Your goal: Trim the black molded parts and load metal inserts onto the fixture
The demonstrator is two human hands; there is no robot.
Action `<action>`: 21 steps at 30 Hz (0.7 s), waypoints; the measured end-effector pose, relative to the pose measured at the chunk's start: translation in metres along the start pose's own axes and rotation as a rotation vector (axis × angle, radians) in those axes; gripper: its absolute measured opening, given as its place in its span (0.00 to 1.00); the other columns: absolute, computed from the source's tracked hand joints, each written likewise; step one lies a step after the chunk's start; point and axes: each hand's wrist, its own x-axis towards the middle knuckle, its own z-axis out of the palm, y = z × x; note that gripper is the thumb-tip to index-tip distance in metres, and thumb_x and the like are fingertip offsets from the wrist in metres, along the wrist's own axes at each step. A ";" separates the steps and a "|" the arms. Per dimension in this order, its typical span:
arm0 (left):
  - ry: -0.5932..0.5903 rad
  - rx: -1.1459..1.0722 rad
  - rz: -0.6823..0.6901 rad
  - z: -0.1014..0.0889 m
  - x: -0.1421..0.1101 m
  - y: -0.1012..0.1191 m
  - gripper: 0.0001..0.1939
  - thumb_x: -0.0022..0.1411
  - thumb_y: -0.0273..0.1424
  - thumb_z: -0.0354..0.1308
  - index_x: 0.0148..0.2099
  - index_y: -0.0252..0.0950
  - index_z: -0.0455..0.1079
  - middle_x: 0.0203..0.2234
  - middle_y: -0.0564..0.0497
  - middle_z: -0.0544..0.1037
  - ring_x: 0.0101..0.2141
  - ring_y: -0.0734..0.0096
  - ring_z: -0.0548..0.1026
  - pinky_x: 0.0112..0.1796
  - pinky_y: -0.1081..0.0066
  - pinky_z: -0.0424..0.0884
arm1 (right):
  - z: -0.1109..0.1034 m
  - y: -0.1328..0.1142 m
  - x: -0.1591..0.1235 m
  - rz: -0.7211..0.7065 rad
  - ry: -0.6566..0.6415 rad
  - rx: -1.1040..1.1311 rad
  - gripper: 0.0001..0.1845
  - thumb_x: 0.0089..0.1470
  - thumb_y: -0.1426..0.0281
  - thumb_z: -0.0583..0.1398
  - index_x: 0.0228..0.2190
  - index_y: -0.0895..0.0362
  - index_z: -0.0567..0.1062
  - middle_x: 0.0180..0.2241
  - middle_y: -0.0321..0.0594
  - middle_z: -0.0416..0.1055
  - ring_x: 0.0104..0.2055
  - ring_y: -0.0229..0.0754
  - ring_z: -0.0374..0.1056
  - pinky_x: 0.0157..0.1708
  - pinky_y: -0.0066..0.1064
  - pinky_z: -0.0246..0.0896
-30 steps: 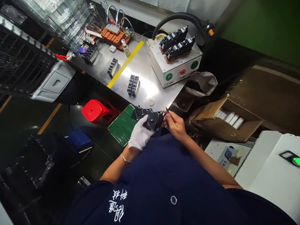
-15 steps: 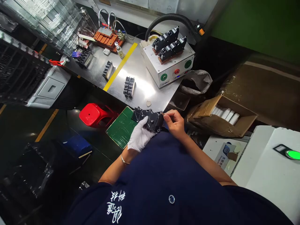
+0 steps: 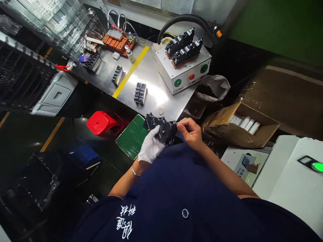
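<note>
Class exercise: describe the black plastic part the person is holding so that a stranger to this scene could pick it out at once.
Start at the steel bench and come down to its near edge, by the green mat. There the white-gloved left hand grips a flat black plastic part. Unlike the smaller black pieces lying on the bench, it is held, with the bare right hand at its corner.

Factory assembly station. A steel workbench [image 3: 153, 94] carries a white fixture box [image 3: 185, 69] with green and red push buttons; black moulded parts [image 3: 140, 93] lie left of it, stacked clear trays [image 3: 58, 20] farther left, a parts carton [image 3: 242, 126] right.
</note>
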 end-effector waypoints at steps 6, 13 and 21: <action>-0.043 0.116 -0.021 -0.013 -0.006 -0.001 0.11 0.63 0.26 0.56 0.46 0.30 0.73 0.34 0.47 0.83 0.38 0.65 0.81 0.49 0.64 0.75 | -0.006 0.007 0.005 0.071 0.030 -0.056 0.26 0.52 0.44 0.59 0.24 0.54 0.69 0.21 0.35 0.67 0.24 0.37 0.62 0.25 0.31 0.59; -0.143 0.362 0.157 -0.028 -0.006 0.015 0.08 0.55 0.23 0.61 0.39 0.32 0.76 0.33 0.48 0.82 0.32 0.69 0.80 0.35 0.74 0.77 | -0.026 -0.016 -0.002 -0.184 -0.350 -0.171 0.25 0.65 0.54 0.48 0.25 0.55 0.71 0.20 0.36 0.69 0.21 0.35 0.63 0.23 0.29 0.57; -0.239 0.477 0.072 -0.035 -0.006 0.023 0.11 0.49 0.22 0.65 0.38 0.33 0.75 0.30 0.48 0.80 0.29 0.69 0.78 0.32 0.73 0.76 | -0.031 -0.027 0.002 -0.444 -0.621 -0.343 0.29 0.55 0.45 0.56 0.18 0.54 0.64 0.16 0.32 0.59 0.19 0.33 0.54 0.21 0.29 0.47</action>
